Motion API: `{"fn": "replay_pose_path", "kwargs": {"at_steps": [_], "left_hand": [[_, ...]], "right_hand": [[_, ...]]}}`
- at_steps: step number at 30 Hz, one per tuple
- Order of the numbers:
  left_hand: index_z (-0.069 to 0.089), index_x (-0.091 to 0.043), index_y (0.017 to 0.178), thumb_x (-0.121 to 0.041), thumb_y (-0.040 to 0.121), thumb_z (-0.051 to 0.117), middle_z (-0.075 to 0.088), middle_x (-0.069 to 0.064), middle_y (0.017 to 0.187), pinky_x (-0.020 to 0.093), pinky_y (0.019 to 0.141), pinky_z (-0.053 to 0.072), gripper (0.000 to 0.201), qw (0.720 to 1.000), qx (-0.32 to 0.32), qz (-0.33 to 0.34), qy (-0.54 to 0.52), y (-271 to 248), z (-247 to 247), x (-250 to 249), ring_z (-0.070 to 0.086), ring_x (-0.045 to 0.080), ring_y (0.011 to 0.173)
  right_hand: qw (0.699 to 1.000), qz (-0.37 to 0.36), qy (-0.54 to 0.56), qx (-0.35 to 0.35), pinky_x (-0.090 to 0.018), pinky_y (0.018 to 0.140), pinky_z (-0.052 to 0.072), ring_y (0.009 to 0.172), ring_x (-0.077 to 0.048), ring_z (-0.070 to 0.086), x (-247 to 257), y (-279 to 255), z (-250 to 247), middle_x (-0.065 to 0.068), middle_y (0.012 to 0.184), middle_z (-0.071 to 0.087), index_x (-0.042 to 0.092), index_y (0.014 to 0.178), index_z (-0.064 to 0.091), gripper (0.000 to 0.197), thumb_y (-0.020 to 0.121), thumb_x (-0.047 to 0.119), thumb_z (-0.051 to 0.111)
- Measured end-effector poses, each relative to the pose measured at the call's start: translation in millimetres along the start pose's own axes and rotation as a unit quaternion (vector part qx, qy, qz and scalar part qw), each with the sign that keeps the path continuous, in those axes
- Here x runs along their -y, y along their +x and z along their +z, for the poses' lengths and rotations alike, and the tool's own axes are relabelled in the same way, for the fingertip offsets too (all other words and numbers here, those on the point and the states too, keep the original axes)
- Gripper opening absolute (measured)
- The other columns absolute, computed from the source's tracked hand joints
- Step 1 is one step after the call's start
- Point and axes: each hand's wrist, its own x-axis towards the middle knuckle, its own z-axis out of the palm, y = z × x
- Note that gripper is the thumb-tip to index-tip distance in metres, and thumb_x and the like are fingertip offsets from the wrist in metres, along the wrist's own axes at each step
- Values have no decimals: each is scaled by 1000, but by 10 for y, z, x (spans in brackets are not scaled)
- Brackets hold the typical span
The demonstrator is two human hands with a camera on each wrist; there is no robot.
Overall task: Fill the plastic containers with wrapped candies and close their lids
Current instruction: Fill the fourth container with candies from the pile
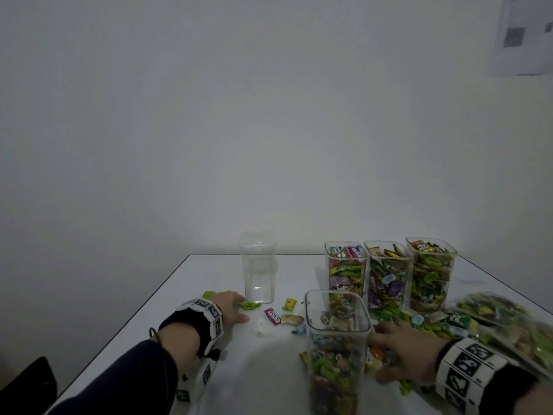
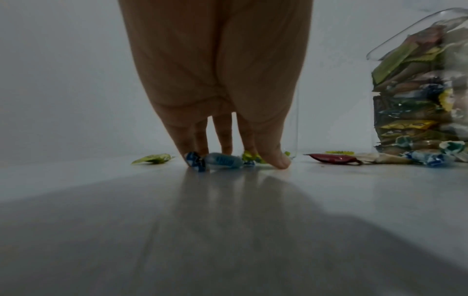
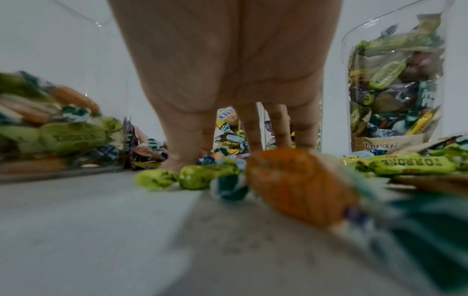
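1. Wrapped candies lie heaped on the white bench at about 3 o'clock of the head view, spilling from the foot of the filled containers toward the right edge.
2. Three open containers stand in a row at about 1 o'clock, each packed with candies nearly to the rim.
3. A fourth container, about two-thirds full and lidless, stands nearest the camera at 5 o'clock.
4. An empty clear container stands upright at 12 o'clock, well apart from the row.
5. Left hand rests just at 7 o'clock of the empty container, fingers pointing down onto the bench; in the left wrist view the fingertips touch the surface around a blue twist-wrapped candy, and whether it is gripped I cannot tell.
6. Right hand lies spread, fingers fairly straight, on loose candies just at 3 o'clock of the near container, with nothing clearly held.
7. A few stray candies lie between the two hands.
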Motion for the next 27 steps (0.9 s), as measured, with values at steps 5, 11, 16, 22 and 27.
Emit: {"fn": "replay_pose_path", "kwargs": {"at_steps": [5, 11, 16, 22, 27], "left_hand": [[64, -33, 117, -41, 79, 73, 57, -4, 128, 15, 81, 34, 40, 999, -12, 40, 3, -46, -32, -57, 53, 14, 117], [73, -26, 99, -32, 75, 79, 61, -7, 100, 9, 65, 32, 25, 997, -23, 69, -20, -93, -57, -97, 52, 6, 84], [51, -30, 135, -22, 77, 77, 48, -4, 128, 21, 89, 40, 64, 989, 30, 132, -59, -136, -56, -133, 54, 16, 109], [67, -22, 115, -22, 79, 76, 55, 1, 125, 23, 89, 42, 38, 987, 38, 152, -38, -132, -40, -130, 56, 20, 108], [76, -18, 90, -22, 77, 78, 71, -2, 103, -1, 54, 34, 14, 989, -4, 136, -56, -137, -40, -123, 52, -7, 62]], "right_hand": [[999, -10, 23, -28, -26, 96, 39, 116, -20, 45, 14, 10, -26, -2, 128, 40, 30, 127, 50, 44, 87, 32, 66], [996, -19, 32, -87, -14, 66, 36, 81, -12, 45, 22, -15, -12, 0, 101, 51, 39, 73, 40, 40, 88, 4, 51], [993, -21, 25, -113, -10, 63, 36, 74, -4, 45, -26, -10, 1, 3, 94, 59, 31, 79, 47, 38, 84, -6, 42], [994, -8, 22, -111, -15, 79, 40, 101, -12, 56, -37, 13, 21, 1, 112, 62, 20, 111, 61, 37, 87, -4, 45], [990, -4, 45, -131, -16, 76, 42, 90, -10, 53, -29, 22, 31, 1, 106, 62, 24, 96, 59, 35, 84, -6, 47]]}}
